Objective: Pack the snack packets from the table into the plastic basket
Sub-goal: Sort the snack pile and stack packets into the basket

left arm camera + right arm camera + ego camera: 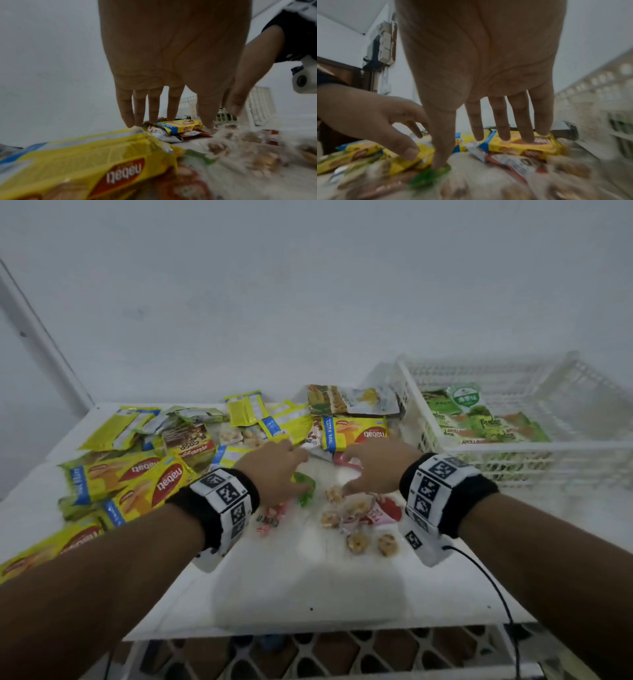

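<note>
Yellow wafer packets (144,474) crowd the table (308,583); left hand (274,470) and right hand (376,467) hover with fingers spread, holding nothing, apparently choosing for the basket (534,453).

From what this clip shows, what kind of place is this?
Probably a plain indoor room used as a packing spot: bare white wall, a white table strewn with snack packets, and a plastic basket alongside.

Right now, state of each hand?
Left hand: open, fingers extended over the packets, holding nothing.
Right hand: open, fingers spread, holding nothing.
</note>
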A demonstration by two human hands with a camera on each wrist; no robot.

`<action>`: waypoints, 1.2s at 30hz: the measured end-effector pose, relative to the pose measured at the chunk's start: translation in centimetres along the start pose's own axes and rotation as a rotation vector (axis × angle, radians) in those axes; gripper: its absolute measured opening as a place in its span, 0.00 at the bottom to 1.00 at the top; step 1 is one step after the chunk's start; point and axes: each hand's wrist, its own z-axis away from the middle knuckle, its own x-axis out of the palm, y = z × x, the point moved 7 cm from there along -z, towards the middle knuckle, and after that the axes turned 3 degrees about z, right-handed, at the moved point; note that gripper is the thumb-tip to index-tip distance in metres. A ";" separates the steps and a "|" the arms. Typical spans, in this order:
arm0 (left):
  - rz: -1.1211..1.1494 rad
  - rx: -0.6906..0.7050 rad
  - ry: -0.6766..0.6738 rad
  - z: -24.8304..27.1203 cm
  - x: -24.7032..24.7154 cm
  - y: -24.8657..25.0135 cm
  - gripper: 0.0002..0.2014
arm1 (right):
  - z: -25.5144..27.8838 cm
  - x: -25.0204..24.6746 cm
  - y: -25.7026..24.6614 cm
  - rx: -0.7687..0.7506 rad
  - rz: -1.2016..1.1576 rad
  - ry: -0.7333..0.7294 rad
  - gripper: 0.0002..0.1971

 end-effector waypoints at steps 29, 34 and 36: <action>0.020 -0.069 0.057 -1.3 2.3 3.8 0.29 | 0.2 5.9 2.7 -0.065 -0.071 -0.120 0.43; -0.100 -0.158 -0.011 -4.9 1.0 3.4 0.30 | 0.1 5.4 2.4 -0.059 -0.047 -0.141 0.41; -0.135 -0.167 -0.035 -6.2 0.7 3.1 0.29 | 0.1 5.3 2.3 -0.062 -0.026 -0.138 0.37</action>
